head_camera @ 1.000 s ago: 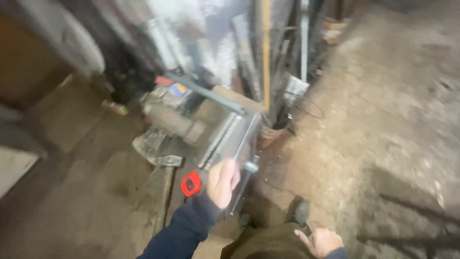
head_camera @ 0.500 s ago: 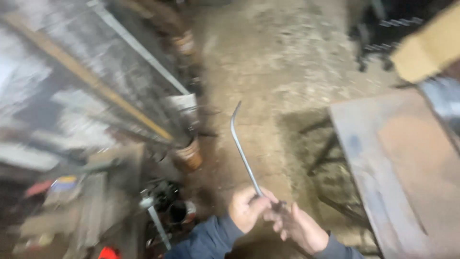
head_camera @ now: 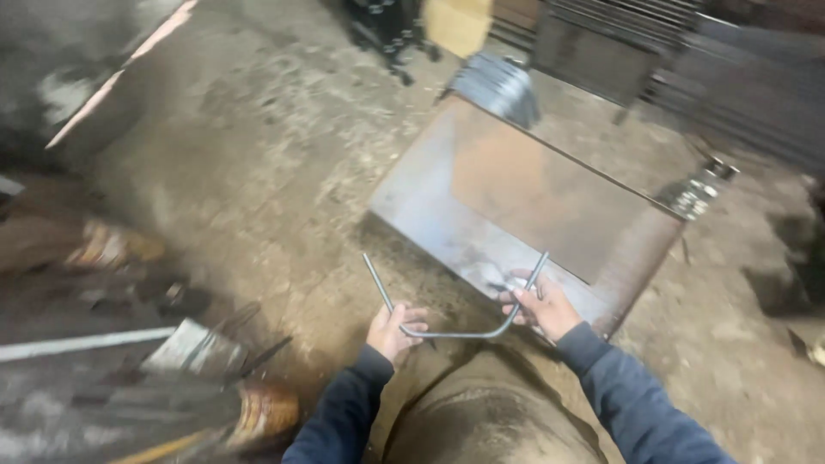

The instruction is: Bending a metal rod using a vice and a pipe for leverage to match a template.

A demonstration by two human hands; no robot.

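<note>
A thin grey metal rod (head_camera: 455,333) bent into a U shape hangs in front of me, held at both bends. My left hand (head_camera: 394,331) is shut on its left corner, where one arm rises up and to the left. My right hand (head_camera: 540,305) grips the right corner, with the other arm of the rod sticking up past my fingers. The rod is level with the near edge of a rusty steel table (head_camera: 516,198). Both my sleeves are dark blue.
The steel table top stands ahead to the right on a dirty concrete floor (head_camera: 275,155). Scrap metal and cans (head_camera: 198,361) lie at the left. Stacked metal strips (head_camera: 494,86) rest on the table's far corner, with dark frames (head_camera: 739,77) behind.
I have turned right, from a vise bench toward the steel table. The rod, pulled by the left hand alone a second ago, is now held in both hands, its U shape in view.
</note>
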